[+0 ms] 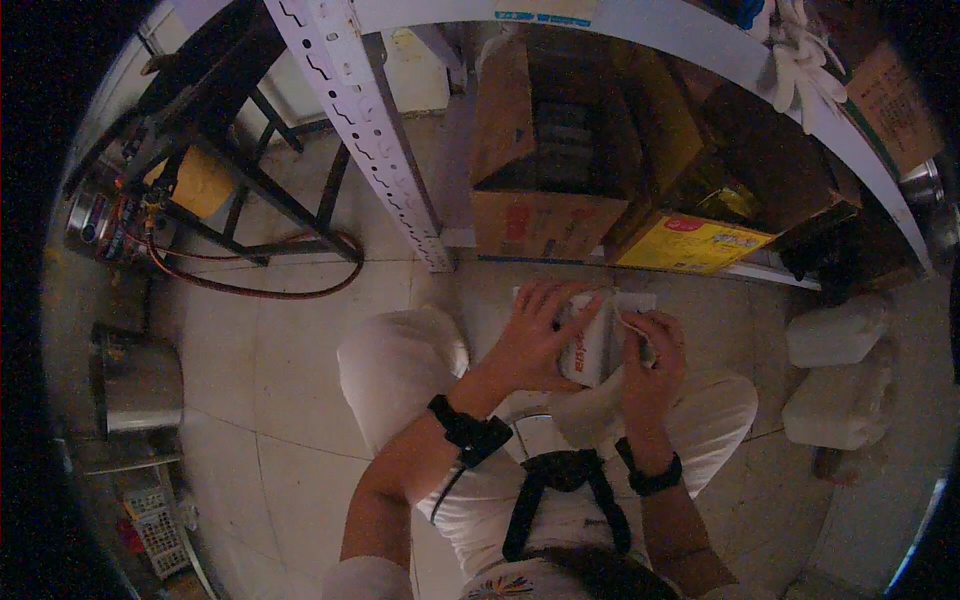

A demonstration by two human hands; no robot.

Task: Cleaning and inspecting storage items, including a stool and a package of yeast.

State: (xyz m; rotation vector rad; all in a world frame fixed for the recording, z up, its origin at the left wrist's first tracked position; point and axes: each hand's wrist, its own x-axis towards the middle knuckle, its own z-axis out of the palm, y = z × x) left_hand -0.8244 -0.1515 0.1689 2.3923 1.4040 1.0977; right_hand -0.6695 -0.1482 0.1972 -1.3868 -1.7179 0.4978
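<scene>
A white packet with red writing [590, 349] is in front of me, above my knees. My left hand [536, 330] grips it from the left side, fingers spread over its far end and thumb along its top. At its right edge, my right hand [656, 356] pinches a thin pale edge between thumb and fingers; whether that edge belongs to the packet, I cannot tell. Beneath the packet shows a pale flat piece [637, 301], partly hidden by both hands. Each of my wrists wears a black strap.
Ahead, a metal shelf post [375, 135] rises beside an open cardboard box [551, 225] and a yellow printed carton [690, 244]. White gloves [799, 67] hang at the shelf rim. White plastic jugs [840, 390] stand right. Left are a hose [300, 292] and a metal pot [142, 382].
</scene>
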